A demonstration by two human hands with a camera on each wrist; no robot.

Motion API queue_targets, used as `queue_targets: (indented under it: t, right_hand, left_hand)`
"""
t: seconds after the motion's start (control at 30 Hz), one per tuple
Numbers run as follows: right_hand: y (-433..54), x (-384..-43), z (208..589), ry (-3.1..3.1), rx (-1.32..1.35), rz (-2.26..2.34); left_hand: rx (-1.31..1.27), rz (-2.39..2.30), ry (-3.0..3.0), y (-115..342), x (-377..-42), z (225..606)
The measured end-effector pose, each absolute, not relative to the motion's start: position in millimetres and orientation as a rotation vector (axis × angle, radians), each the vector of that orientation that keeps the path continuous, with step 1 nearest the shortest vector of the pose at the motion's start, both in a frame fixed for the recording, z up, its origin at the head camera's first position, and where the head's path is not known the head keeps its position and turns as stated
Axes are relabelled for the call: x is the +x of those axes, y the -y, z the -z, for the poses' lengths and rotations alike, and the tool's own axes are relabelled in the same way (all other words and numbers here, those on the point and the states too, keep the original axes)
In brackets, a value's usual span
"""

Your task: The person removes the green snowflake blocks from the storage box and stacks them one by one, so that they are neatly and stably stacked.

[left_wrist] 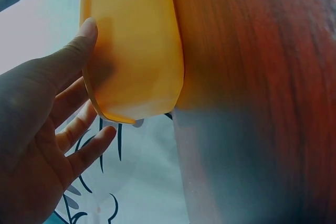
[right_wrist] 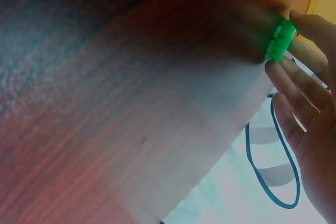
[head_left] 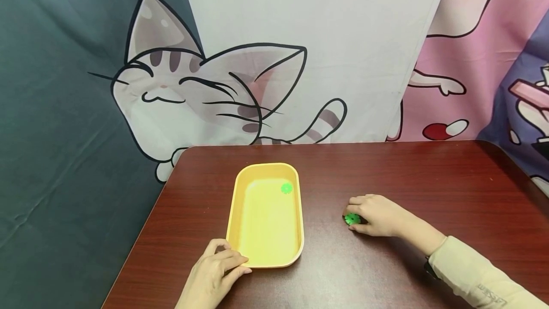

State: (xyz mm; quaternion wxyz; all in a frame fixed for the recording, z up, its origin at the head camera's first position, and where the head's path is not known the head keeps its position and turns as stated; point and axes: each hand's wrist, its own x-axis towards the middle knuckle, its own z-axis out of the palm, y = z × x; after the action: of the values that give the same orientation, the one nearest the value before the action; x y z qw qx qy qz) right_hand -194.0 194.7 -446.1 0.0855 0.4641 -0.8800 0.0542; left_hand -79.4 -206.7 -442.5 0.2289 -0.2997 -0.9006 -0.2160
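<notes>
A shallow yellow tray (head_left: 270,223) lies on the table, with a light-green notched disc (head_left: 286,188) inside near its far right corner. My left hand (head_left: 216,268) holds the tray's rim at the near left corner; in the left wrist view its thumb (left_wrist: 84,38) lies on one side of the rim and fingers on the other. To the right of the tray, my right hand (head_left: 379,216) pinches a green notched plastic disc (head_left: 352,219) low over the tabletop. The right wrist view shows this disc (right_wrist: 281,40) edge-on between thumb and fingertips.
A dark reddish-brown wooden table (head_left: 429,170) spreads beneath both hands, its far edge close to a hanging cloth (head_left: 343,27) with cartoon cats. Grey-green fabric (head_left: 64,132) hangs along the left side. A dark band (head_left: 431,268) circles the right wrist.
</notes>
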Motion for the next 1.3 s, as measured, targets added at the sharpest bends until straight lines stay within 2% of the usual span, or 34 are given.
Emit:
queue_targets:
  t: [0.7,1.3]
  right_hand:
    - [-194.4,-194.4,439.0,2.611,1.367,-0.108]
    - [-180.8,-220.4,382.7,2.638,1.367,-0.095]
  left_hand:
    - [-0.829,0.604,2.472,206.8,-79.0,442.3]
    - [-0.776,0.571,2.552,206.5,-75.9,438.5]
